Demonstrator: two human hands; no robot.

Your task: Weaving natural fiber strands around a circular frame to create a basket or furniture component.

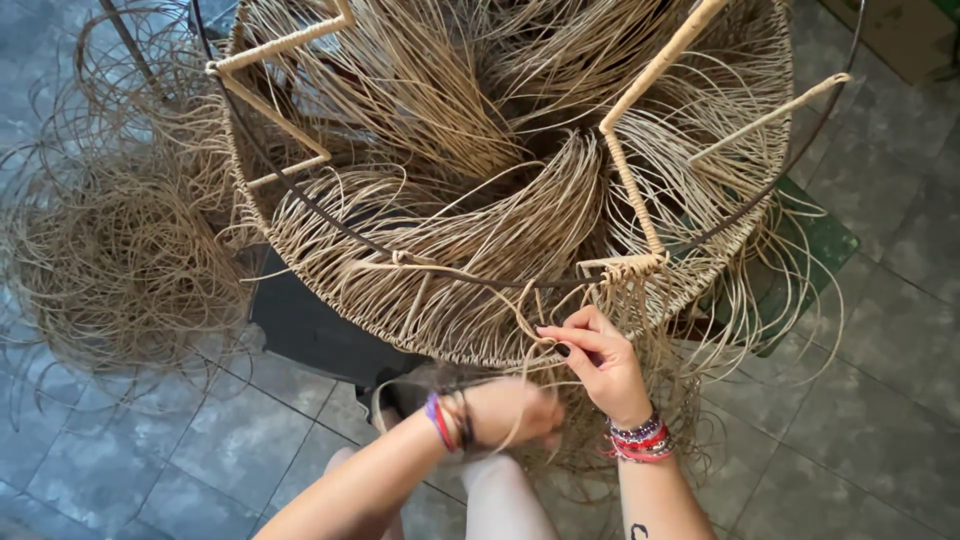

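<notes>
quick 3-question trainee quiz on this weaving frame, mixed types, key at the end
1. True or false: the right hand pinches a tan strand at the near rim of the round woven frame.
2. Where does the loose pile of fibre lie? A) on the tiled floor, left of the frame; B) on top of the frame; C) in the person's lap.
3. Fill in: the left hand is motion-blurred and sits ____ the frame's near rim.

Key: 1 true; 2 A; 3 below.
</notes>
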